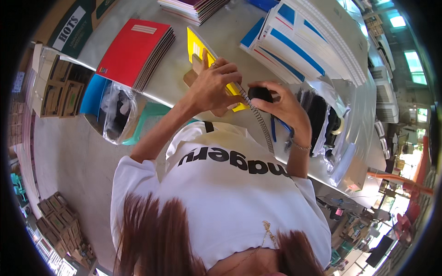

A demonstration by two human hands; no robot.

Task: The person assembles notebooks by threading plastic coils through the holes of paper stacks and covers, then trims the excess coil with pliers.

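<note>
Gripping a yellow-covered notebook (199,46) near the middle of the frame, the left hand (212,85) has its fingers curled closed around the cover's edge, holding it up over the grey table (221,27). A long silvery wire binding coil (258,120) runs down and to the right from between the two hands, hanging over the white shirt (221,193) at centre frame. The right hand (283,108), just beside the left, has its fingers closed on a small black object (260,93) at the top end of the coil; what that object is, I cannot tell. A thin bracelet (299,146) sits on the right wrist.

A stack of red-covered notebooks (133,50) lies on the table in the upper left of the frame. Sheets printed with blue and white bands (299,46) are fanned out in the upper right. A clear plastic bag (117,112) hangs off the table edge at the left, beside a blue folder (94,94). More black coils in clear plastic (317,115) lie at right, near the right hand. Brown cardboard boxes (57,216) stand on the floor in the lower left.
</note>
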